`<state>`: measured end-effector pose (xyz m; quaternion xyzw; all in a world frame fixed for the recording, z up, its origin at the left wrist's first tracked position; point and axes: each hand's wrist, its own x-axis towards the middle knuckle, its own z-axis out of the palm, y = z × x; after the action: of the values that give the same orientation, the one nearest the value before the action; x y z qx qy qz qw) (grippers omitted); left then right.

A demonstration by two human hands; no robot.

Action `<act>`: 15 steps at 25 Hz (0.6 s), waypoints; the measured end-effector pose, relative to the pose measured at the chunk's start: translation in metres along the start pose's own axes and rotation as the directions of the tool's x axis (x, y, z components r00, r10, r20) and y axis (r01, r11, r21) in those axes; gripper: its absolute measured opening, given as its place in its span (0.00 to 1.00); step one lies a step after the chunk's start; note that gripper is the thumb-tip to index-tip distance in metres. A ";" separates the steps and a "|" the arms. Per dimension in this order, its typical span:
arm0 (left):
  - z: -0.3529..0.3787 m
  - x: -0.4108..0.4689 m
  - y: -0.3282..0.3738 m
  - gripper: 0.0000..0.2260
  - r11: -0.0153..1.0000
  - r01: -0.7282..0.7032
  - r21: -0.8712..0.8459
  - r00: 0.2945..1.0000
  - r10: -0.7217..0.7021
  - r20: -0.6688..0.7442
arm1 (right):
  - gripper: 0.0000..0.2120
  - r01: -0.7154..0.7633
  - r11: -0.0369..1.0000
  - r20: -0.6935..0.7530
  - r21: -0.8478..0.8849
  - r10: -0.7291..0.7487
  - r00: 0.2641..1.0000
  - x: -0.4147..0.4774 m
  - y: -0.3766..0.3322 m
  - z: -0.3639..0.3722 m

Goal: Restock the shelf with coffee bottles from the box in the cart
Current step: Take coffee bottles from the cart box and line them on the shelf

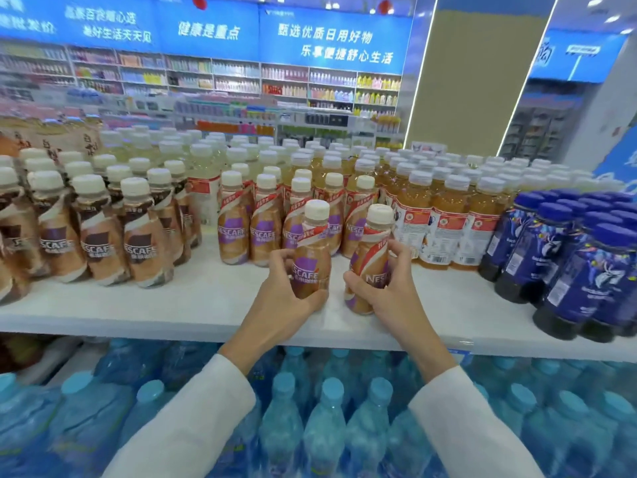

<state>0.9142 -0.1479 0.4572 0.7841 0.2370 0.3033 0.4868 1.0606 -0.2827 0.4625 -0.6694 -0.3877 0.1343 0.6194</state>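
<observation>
Left grip [286,291] and right grip [387,288] each hold 1 bottle [312,250] near the shelf [155,315] front edge; the person should slide both back upright.

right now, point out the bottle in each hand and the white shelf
left-hand bottle [312,248]: head view, mid-body, below the cap
right-hand bottle [371,258]: head view, mid-body, below the cap
white shelf [206,305]: head view, on its bare front surface

Blue water bottles [324,426] below, navy bottles [565,260] right.
</observation>
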 end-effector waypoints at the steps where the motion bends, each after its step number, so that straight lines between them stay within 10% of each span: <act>1: -0.001 0.000 -0.001 0.35 1.000 0.017 -0.005 1.000 -0.017 0.024 | 0.39 -0.023 1.000 0.044 -0.015 0.023 0.999 -0.001 0.003 -0.005; 6: -0.009 -0.001 -0.005 0.29 0.994 0.022 -0.108 0.999 -0.025 -0.022 | 0.38 -0.053 0.997 0.160 -0.058 0.062 0.985 -0.001 0.009 -0.029; 15: 0.018 -0.004 0.011 0.28 0.998 0.018 0.063 0.978 -0.004 -0.208 | 0.38 -0.042 0.983 -0.136 -0.181 0.017 0.991 -0.019 0.008 -0.009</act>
<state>0.9252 -0.1663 0.4604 0.7620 0.3006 0.3733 0.4355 1.0568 -0.3021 0.4506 -0.7369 -0.3458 0.0620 0.5776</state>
